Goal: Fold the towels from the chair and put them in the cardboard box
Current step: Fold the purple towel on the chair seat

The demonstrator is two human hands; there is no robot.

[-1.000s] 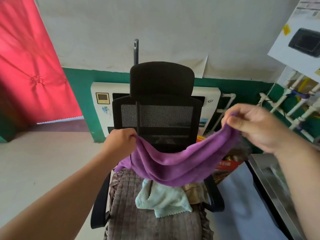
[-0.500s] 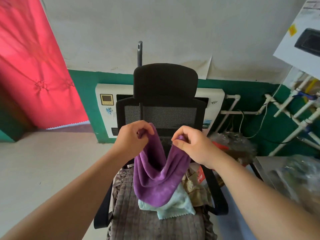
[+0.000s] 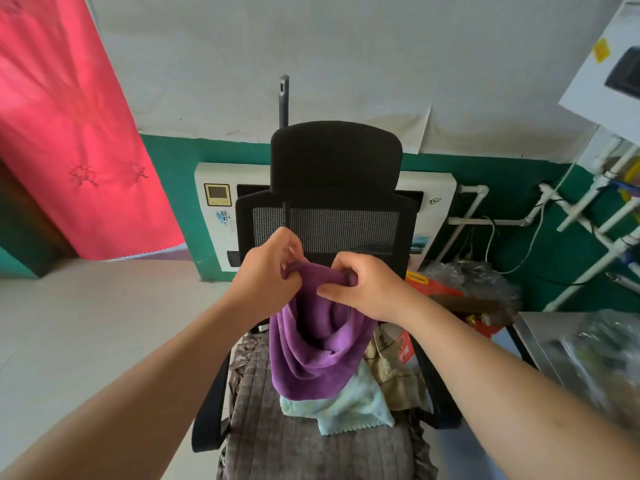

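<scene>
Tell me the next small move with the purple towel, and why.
Probably pass both top corners into one hand and smooth the hanging fold. The left hand and right hand pinch the purple towel close together, doubled above the chair.

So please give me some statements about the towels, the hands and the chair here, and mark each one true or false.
1. Both hands grip the purple towel. True: the left hand and the right hand hold its top edge.
2. The hands are spread far apart. False: they are close together, in front of the chair back.
3. A pale green towel lies on the seat. True.
4. The purple towel lies flat on the seat. False: it hangs from the hands in a loop.
5. The curtain on the left is blue. False: it is red.
</scene>
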